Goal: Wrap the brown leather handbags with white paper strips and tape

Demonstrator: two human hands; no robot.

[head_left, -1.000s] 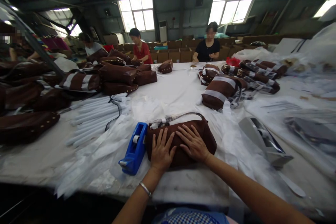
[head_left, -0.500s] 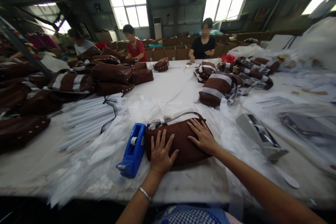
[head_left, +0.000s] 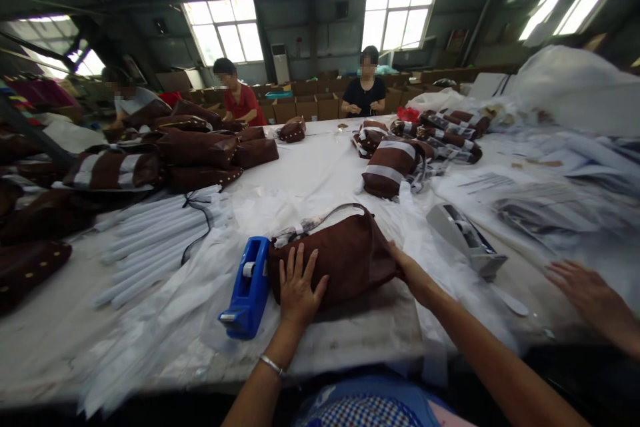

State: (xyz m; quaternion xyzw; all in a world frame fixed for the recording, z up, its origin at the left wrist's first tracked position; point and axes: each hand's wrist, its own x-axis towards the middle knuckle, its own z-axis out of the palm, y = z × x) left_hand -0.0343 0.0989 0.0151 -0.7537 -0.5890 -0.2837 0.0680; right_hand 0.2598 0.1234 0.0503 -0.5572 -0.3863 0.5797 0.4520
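Hands apart on the brown bag (head_left: 340, 250), on the worktop (head_left: 320, 163) beside the blue tape dispenser (head_left: 250, 287).
The left hand (head_left: 299, 293) lies flat, fingers spread: good steadying, best kept light and even. The right hand (head_left: 413, 277) meets the far end; its grip is hidden, so support that corner without creasing it.

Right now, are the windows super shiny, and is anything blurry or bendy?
Head view: yes, the windows glare white against a dim room; head view again: the other person's hand at the right looks smeary, the far-right window leans as if stretched, and the brown bag looks clearer.
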